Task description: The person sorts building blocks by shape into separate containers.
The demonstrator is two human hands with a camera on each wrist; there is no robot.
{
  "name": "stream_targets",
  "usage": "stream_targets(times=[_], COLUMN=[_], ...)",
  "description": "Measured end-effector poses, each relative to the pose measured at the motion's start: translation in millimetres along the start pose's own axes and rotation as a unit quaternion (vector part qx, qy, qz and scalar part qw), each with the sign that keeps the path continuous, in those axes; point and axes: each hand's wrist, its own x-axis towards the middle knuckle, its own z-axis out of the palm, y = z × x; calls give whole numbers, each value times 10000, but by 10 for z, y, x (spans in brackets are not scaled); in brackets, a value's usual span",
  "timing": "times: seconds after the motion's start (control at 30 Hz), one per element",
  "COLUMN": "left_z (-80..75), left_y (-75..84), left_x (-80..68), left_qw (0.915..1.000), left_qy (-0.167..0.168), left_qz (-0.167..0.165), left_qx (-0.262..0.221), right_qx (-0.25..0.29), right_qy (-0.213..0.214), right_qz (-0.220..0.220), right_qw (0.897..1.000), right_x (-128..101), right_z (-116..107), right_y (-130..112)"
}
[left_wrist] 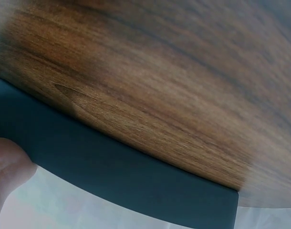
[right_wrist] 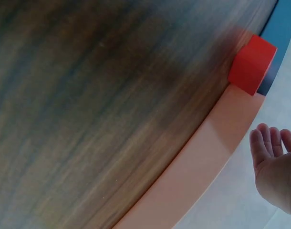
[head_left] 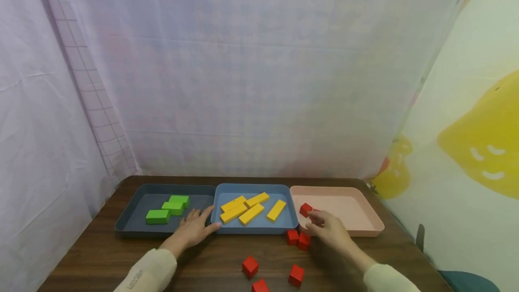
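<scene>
At the near-left corner of the pink tray (head_left: pixel 366 233), a person's right hand (head_left: pixel 331 231) bends beside a red cube (head_left: pixel 305 209) inside (whether its fingers grip another cannot be told); the left hand (head_left: pixel 192 229), fingers spread, rests between dark tray (head_left: pixel 139 234) and blue tray (head_left: pixel 255 231).

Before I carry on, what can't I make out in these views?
- Head view: the right hand covers part of the pink tray; whether it grips anything is unclear.
- Head view: the bottom edge cuts off the nearest red block.
- Left wrist view: the left edge crops most of the left hand.
- Right wrist view: the pink tray's wall hides its inside.
</scene>
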Motion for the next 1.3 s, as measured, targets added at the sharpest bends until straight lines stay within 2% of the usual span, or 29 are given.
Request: stream_targets(times=[0.1, 0.3, 0.57, 0.67, 0.9, 1.1, 1.3], left_z=[5, 9, 10, 12, -6, -9, 3], left_y=[0, 0, -8, -4, 16, 15, 13], left_x=[2, 0, -9, -9, -21, -20, -15], left_qw=[10000, 10000, 10000, 10000, 10000, 10000, 10000], left_qy=[-19, -4, 22, -14, 9, 2, 12], left_qz=[-24, -33, -20, -40, -34, 15, -25], left_qx=[4, -5, 4, 2, 8, 21, 3], right_qx=[140, 457, 325, 197, -118, -269, -430], right_qy=[-159, -776, -1212, -1250, -1099, -1053, -841], right_qz=[79, 154, -79, -19, -288, -328, -327], right_qw=[9997, 9958, 9921, 9920, 9935, 9935, 9950], right_x=[-65, -186, -234, -241, -285, -322, -338], right_z=[21, 58, 75, 67, 54, 69, 85], right_y=[-27, -50, -10, -6, -16, -30, -37])
